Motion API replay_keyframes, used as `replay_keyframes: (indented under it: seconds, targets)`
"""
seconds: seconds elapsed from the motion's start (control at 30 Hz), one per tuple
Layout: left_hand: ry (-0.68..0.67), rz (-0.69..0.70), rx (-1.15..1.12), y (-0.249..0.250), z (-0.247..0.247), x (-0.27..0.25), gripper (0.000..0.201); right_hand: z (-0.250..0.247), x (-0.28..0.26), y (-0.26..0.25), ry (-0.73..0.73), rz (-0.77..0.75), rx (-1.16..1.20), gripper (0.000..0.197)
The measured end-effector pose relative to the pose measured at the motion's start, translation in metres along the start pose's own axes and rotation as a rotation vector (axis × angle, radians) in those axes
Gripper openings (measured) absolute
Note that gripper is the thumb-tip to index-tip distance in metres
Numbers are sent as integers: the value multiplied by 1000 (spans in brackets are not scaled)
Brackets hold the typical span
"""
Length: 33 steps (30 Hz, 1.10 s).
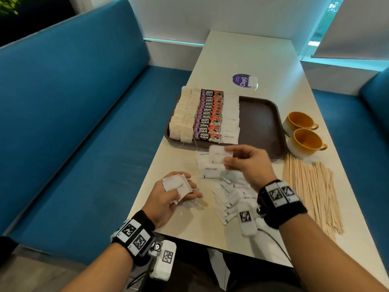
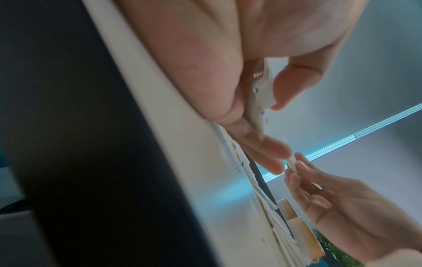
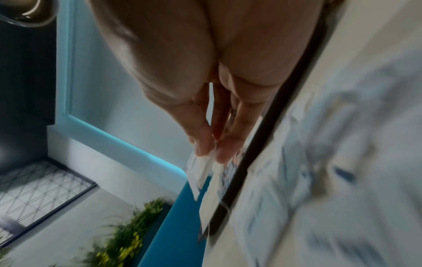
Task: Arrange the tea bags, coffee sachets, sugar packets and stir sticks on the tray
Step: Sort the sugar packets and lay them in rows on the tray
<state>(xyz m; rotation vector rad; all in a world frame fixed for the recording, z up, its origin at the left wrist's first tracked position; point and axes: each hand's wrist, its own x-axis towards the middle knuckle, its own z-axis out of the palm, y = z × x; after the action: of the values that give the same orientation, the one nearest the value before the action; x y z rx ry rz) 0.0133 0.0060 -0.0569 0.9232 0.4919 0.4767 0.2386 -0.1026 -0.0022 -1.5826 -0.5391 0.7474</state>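
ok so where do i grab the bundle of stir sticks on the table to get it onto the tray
Grip the stir sticks around the middle, coming from above with the right hand. They lie flat, loosely fanned beside the cups, long and thin, so a mid-length pinch across the bundle probably keeps them balanced for the tray.

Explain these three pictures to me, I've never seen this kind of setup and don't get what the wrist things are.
A person wears three cameras: one on the head, one strapped to each wrist. The big picture is the head view; the two blurry ones look along each hand. The left hand holds a few white sugar packets; the right hand pinches another sugar packet. On the table a brown tray carries rows of tea bags, coffee sachets and sugar. Loose packets, stir sticks and two cups lie beside it.
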Motion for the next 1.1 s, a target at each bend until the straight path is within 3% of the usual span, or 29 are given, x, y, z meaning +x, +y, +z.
replay_keyframes:
  seconds: [0.1,0.23,0.47,0.6,0.77,0.93,1.1]
  targets:
    - [5,-13,-18,-2,-1,1,58,-21,43,-11,95,0,-70,26]
    - [-7,-20,-7,-5,-3,2,50,-33,85,-10,83,30,-261,24]
    - [8,-16,-4,-8,-6,3,48,-31,109,0,12,70,-639,17]
    - [15,-21,-15,-8,-5,3,50,-26,110,0,2,67,-738,12]
    - [0,-9,11,-6,-4,1,41,-24,109,-6,19,78,-762,10]
    - [48,-34,16,-2,3,-1,32,-19,75,-20,98,-49,-595,2]
    - [82,-45,23,2,7,-3,35,15,3,-18,-162,-32,-398,11]
